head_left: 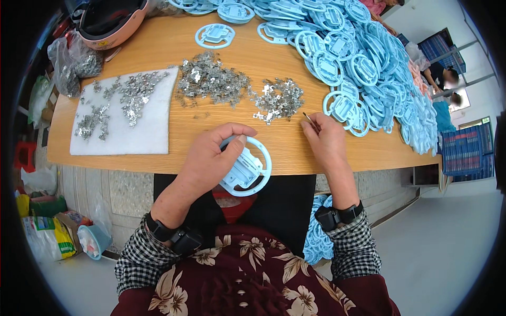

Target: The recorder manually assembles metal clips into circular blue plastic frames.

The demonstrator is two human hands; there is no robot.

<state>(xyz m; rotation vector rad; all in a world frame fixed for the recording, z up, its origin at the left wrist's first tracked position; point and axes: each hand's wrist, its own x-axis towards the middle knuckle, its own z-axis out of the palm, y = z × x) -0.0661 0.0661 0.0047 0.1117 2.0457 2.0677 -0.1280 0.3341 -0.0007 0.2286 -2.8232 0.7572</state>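
A light-blue round plastic part (pixel 246 169), an open ring with a moulded frame across its middle, is tilted at the table's near edge. My left hand (pixel 211 152) grips its upper left rim between thumb and fingers. To the right, my right hand (pixel 328 141) is closed around a thin dark tool (pixel 309 119), its tip pointing up and left; most of it is hidden in the fingers. That tip is close to a small pile of silvery metal clips (pixel 279 99). A larger pile of the same clips (pixel 211 79) lies further left.
A white foam sheet (pixel 153 139) with scattered metal pieces covers the table's left. Blue plastic parts (pixel 363 71) are heaped along the right and back; one single part (pixel 215 35) lies apart. A pink helmet (pixel 118 34) and plastic bags (pixel 67 73) occupy the far left. Other people (pixel 445 79) are at the far right.
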